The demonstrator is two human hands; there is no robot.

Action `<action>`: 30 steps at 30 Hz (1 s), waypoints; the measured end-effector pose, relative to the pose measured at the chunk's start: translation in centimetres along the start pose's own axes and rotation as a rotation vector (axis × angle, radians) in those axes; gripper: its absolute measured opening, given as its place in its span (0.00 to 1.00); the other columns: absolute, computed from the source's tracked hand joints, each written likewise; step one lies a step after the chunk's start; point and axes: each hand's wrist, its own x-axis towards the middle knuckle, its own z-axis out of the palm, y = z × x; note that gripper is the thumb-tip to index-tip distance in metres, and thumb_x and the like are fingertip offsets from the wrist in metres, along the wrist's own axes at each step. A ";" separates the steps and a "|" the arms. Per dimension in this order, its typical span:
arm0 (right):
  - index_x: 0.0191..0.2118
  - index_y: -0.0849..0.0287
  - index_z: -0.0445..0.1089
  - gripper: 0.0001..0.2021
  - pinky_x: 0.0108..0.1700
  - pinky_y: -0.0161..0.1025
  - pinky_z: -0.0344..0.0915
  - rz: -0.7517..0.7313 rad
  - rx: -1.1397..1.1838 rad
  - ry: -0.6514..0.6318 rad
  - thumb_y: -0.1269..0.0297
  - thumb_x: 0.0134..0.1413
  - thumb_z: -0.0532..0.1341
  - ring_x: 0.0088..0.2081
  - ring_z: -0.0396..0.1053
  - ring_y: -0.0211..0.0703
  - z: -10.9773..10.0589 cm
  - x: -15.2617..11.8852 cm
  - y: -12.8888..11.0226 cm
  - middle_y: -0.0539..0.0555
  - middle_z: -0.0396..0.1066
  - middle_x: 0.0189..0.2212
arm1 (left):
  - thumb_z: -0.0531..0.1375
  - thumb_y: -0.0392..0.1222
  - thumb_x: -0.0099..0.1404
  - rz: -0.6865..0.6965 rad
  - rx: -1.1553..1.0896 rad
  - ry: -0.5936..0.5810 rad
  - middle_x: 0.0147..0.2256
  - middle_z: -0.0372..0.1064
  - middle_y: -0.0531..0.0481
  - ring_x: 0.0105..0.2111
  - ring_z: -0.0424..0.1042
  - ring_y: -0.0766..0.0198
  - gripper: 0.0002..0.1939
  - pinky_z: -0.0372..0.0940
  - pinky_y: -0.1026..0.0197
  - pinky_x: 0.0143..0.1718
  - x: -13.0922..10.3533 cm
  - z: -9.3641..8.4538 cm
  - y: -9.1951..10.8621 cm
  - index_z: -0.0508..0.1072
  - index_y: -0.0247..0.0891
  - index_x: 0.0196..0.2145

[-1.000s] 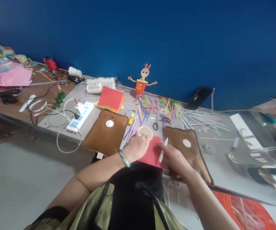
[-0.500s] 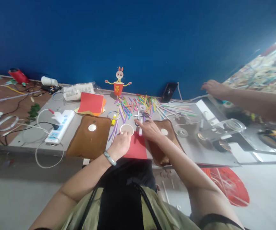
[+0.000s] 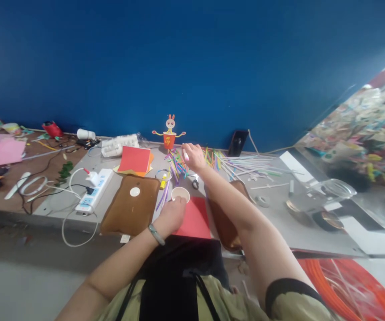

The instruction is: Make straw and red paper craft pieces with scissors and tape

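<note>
The cup sits at the paper's far edge, rim pinched by the left hand, likely for steadiness, while the right hand (curled around what seems a pen) hovers over straws.

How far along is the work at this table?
Looks done: the rabbit figure stands in its red cup. In hand: the left hand grips a pale cup; the right hand holds a pen. Seemingly left: that cup has no figure, and the red sheet lies flat.
</note>
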 end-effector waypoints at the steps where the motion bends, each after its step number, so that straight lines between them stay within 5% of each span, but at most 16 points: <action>1: 0.49 0.62 0.69 0.14 0.46 0.43 0.53 -0.013 -0.003 -0.014 0.72 0.60 0.52 0.41 0.67 0.51 0.4 1.4 -0.2 0.61 0.73 0.39 | 0.43 0.30 0.69 0.002 0.008 -0.015 0.42 0.68 0.38 0.39 0.76 0.53 0.14 0.69 0.56 0.35 0.0 -0.1 0.0 0.65 0.31 0.47; 5: 0.57 0.62 0.65 0.22 0.48 0.45 0.51 0.047 -0.017 -0.056 0.75 0.56 0.54 0.47 0.65 0.53 2.3 6.4 -0.7 0.64 0.71 0.49 | 0.48 0.26 0.63 0.013 0.017 -0.053 0.43 0.68 0.39 0.39 0.76 0.52 0.17 0.70 0.55 0.36 0.1 -0.5 0.1 0.64 0.31 0.49; 11: 0.64 0.60 0.57 0.23 0.49 0.47 0.53 0.203 -0.006 -0.124 0.70 0.64 0.48 0.51 0.64 0.55 4.7 11.5 -0.2 0.65 0.64 0.59 | 0.45 0.26 0.65 0.005 0.024 0.041 0.40 0.70 0.39 0.36 0.76 0.55 0.16 0.70 0.57 0.34 0.3 0.8 0.1 0.66 0.32 0.46; 14: 0.64 0.60 0.57 0.23 0.50 0.48 0.52 0.140 0.004 -0.172 0.67 0.66 0.48 0.52 0.63 0.55 5.2 12.3 0.1 0.65 0.62 0.61 | 0.46 0.26 0.65 0.004 0.017 0.066 0.39 0.70 0.40 0.36 0.76 0.56 0.15 0.71 0.58 0.34 0.4 1.4 0.0 0.66 0.32 0.46; 18: 0.57 0.61 0.67 0.19 0.53 0.47 0.49 0.098 0.014 -0.188 0.64 0.65 0.50 0.48 0.66 0.52 5.0 12.0 0.8 0.62 0.73 0.49 | 0.48 0.26 0.64 0.010 0.019 0.088 0.39 0.70 0.40 0.37 0.76 0.56 0.16 0.71 0.58 0.35 0.5 1.5 -0.1 0.66 0.32 0.46; 23: 0.55 0.63 0.67 0.19 0.55 0.52 0.47 0.185 0.030 -0.075 0.67 0.63 0.49 0.47 0.66 0.55 4.0 11.4 1.6 0.67 0.73 0.47 | 0.48 0.25 0.64 0.032 0.025 0.072 0.39 0.70 0.40 0.36 0.76 0.56 0.16 0.71 0.58 0.35 0.1 0.8 0.0 0.66 0.32 0.47; 26: 0.52 0.60 0.69 0.16 0.55 0.49 0.52 0.249 0.362 0.022 0.67 0.59 0.55 0.48 0.67 0.52 3.9 11.0 1.1 0.62 0.74 0.47 | 0.48 0.25 0.65 0.014 0.042 0.038 0.39 0.70 0.40 0.36 0.76 0.56 0.15 0.71 0.59 0.33 0.1 0.5 0.1 0.66 0.32 0.47; 30: 0.38 0.59 0.68 0.07 0.43 0.40 0.65 0.530 1.042 0.106 0.64 0.57 0.55 0.35 0.71 0.43 4.0 9.8 0.4 0.53 0.73 0.29 | 0.50 0.25 0.62 0.032 0.043 0.010 0.40 0.69 0.39 0.37 0.77 0.55 0.15 0.70 0.59 0.33 0.2 0.2 0.0 0.65 0.31 0.46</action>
